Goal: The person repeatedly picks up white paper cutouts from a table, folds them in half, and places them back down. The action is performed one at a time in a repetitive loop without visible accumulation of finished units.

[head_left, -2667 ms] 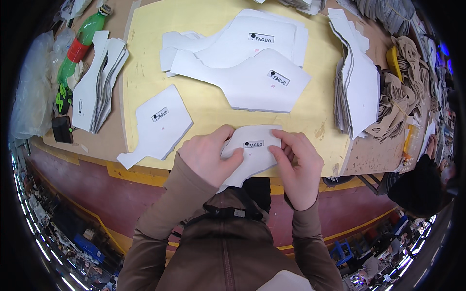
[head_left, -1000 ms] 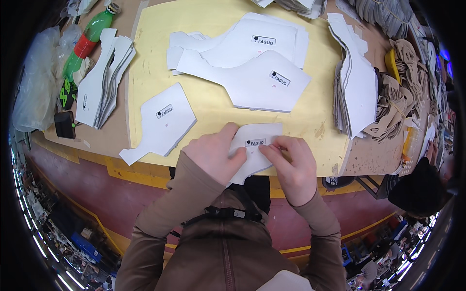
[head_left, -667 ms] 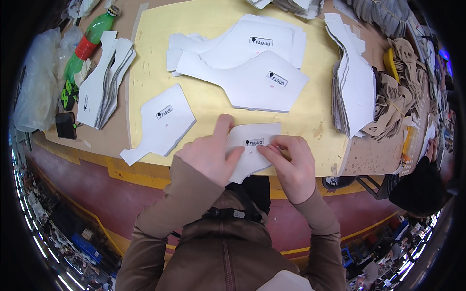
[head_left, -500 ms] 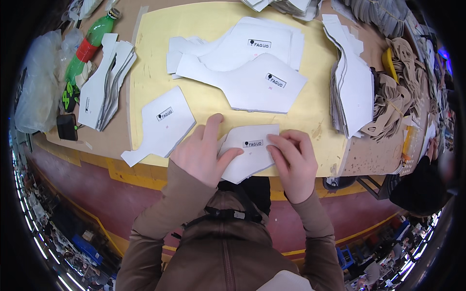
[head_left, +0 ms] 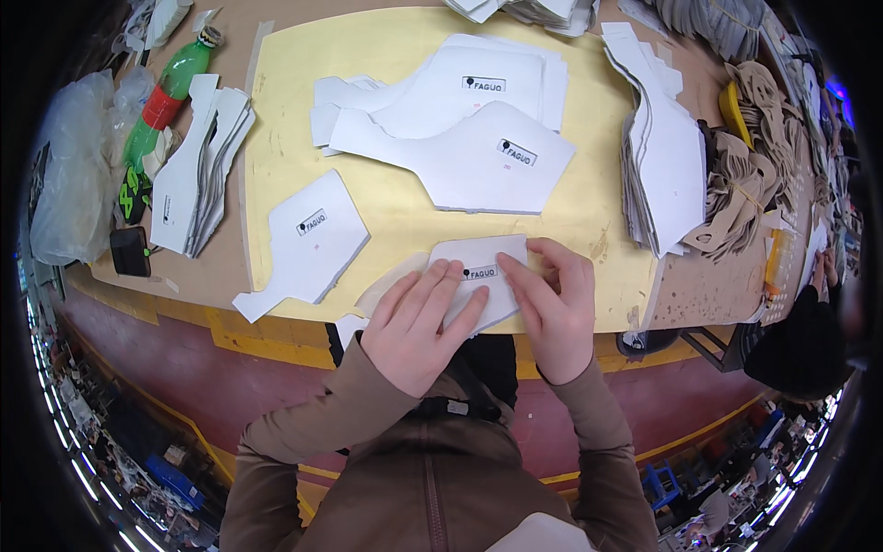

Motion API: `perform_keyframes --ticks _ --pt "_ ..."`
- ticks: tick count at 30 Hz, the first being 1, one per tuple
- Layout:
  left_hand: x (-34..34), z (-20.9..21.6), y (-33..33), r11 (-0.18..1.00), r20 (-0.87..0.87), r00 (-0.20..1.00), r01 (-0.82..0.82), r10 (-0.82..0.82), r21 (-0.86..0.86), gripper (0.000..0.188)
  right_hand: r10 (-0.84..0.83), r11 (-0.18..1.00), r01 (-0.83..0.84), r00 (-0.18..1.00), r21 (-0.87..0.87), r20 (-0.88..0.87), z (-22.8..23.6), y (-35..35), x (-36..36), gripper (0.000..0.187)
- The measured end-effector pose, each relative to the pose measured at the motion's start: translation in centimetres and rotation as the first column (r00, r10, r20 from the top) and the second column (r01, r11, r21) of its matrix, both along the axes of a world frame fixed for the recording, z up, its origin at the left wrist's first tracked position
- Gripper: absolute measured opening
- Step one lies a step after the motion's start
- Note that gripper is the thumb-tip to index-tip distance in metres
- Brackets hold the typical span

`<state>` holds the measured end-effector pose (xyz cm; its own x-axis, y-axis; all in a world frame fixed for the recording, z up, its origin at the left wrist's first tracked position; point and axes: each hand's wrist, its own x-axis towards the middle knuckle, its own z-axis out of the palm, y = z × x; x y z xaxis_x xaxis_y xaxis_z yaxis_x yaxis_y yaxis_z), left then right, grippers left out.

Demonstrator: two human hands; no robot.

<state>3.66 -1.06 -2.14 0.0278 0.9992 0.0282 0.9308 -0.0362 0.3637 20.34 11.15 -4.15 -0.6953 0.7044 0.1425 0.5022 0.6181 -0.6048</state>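
Observation:
A flat white cut piece (head_left: 497, 308) with a small dark-framed label lies at the near edge of the table. My left hand (head_left: 418, 322) rests over its left part, fingers stretched out on the surface beside the label. At the right edge, my right hand (head_left: 563, 308) pinches the piece, with fingertips at the label's end. A narrow white tip shows beyond my left hand, overhanging the table edge. Farther left lies a single labelled white piece (head_left: 322, 248). Beyond my hands, another labelled white piece (head_left: 478, 175) overlaps a pile of similar pieces (head_left: 441, 78).
Yellow paper (head_left: 285, 101) covers the middle of the table. Stacks of white pieces stand left (head_left: 189, 184) and right (head_left: 667, 175). A green bottle (head_left: 189, 60), clear plastic bags (head_left: 74, 175) and a dark phone-like object (head_left: 130, 252) are at left; tan cut pieces (head_left: 736, 184) lie at right.
My left hand has moved right and nearer, from beside the piece to lying over it, fingers beside the label. My right hand stays at the right edge, its fingertips slightly farther onto the piece.

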Motion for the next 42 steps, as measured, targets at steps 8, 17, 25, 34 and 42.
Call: perform_keyframes --ticks 8,17,25,34,42 --pt "1.6 0.4 -0.2 0.994 -0.052 0.996 -0.077 0.073 -0.078 0.054 -0.078 0.993 0.076 0.997 -0.09 -0.026 0.3 0.1 -0.5 0.033" --pt "2.4 1.0 0.0 0.985 -0.068 0.991 -0.119 0.112 -0.125 0.053 -0.096 0.97 0.1 0.995 -0.219 0.03 1.4 1.4 -1.6 0.027" --pt "0.2 -0.9 -0.6 0.926 0.226 0.904 -0.378 0.364 0.022 0.055 -0.237 0.915 0.203 0.97 -0.348 -0.057 0.9 1.3 -0.6 0.037" --pt "-2.3 -0.7 0.9 0.976 0.325 0.928 -0.209 0.181 0.054 0.039 -0.447 0.631 0.213 0.886 -0.746 -0.125 1.7 -1.7 1.8 0.028" --pt "3.3 -0.5 -0.4 0.992 0.268 0.963 0.006 -0.039 0.123 0.04 -0.432 0.85 0.37 0.897 -0.374 -0.096 1.5 -2.2 2.8 0.034"
